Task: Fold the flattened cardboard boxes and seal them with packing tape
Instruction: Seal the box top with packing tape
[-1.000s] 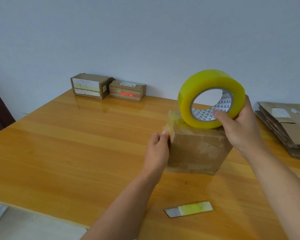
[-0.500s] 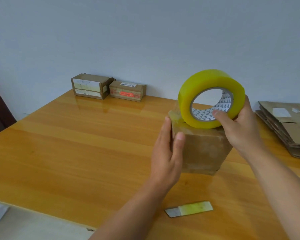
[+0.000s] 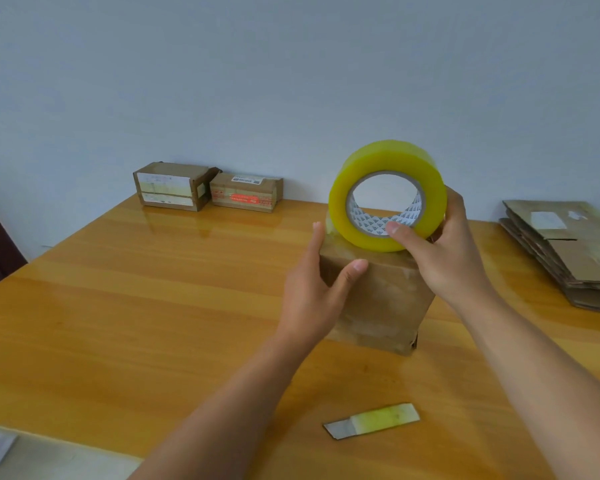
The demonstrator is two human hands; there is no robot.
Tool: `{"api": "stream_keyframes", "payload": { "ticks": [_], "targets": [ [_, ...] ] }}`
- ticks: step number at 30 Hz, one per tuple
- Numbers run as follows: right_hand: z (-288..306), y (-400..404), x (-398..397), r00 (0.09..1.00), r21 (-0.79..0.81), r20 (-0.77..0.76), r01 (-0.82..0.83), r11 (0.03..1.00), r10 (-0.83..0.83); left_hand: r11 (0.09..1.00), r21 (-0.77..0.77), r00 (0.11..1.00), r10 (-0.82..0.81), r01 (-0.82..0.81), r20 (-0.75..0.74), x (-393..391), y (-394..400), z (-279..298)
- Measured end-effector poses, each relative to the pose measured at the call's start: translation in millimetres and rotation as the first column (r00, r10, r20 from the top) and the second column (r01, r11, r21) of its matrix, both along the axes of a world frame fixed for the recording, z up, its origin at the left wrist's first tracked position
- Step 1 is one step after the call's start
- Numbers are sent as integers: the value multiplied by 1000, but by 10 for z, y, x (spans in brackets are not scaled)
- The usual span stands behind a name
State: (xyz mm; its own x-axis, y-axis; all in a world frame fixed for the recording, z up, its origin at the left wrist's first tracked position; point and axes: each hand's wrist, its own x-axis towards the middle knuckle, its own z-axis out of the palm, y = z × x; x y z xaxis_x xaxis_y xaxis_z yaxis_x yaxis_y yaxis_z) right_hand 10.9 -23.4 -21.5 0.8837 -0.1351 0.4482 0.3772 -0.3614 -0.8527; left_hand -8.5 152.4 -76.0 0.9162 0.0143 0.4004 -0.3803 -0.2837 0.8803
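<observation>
A folded brown cardboard box (image 3: 381, 303) stands on the wooden table (image 3: 153, 306) in the middle. On its top rests a big roll of yellow packing tape (image 3: 385, 194), standing on edge. My right hand (image 3: 444, 258) grips the roll, thumb in the core and fingers behind it. My left hand (image 3: 317, 292) lies flat against the box's left side, fingers straight and thumb on the front face. A short end of tape comes off the roll onto the box's top left edge.
Two taped small boxes (image 3: 174, 187) (image 3: 246, 192) stand against the wall at the back left. A stack of flattened cardboard boxes (image 3: 565, 251) lies at the right edge. A small cardboard strip with tape (image 3: 373, 420) lies near the front.
My left hand let go of the pinched tape end, opened, and moved up flat along the box's left side. The roll and my right hand stayed on the box top.
</observation>
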Motion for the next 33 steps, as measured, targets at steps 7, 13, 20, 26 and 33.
{"api": "stream_keyframes", "payload": {
  "ticks": [7, 13, 20, 26, 33],
  "targets": [
    [-67, -30, 44, 996, 232, 59, 50, 972, -65, 993, -56, 984, 115, -108, 134, 43, -92, -140],
    [-96, -47, 59, 995, 422, 41, 69, 904, -95, 993, -48, 973, 115, -108, 199, 88, -87, -194],
    [-102, -109, 77, 995, 328, -89, -10, 945, 41, 988, 39, 952, 132, -149, 275, 128, -37, -189],
    [-146, -155, 45, 996, 578, -81, 8, 816, 47, 981, 85, 952, 145, -174, 270, 120, -27, -162],
    [-167, -146, 60, 997, 525, -64, -5, 851, 45, 995, -70, 997, 72, -71, 11, -3, -91, -143]
  ]
}}
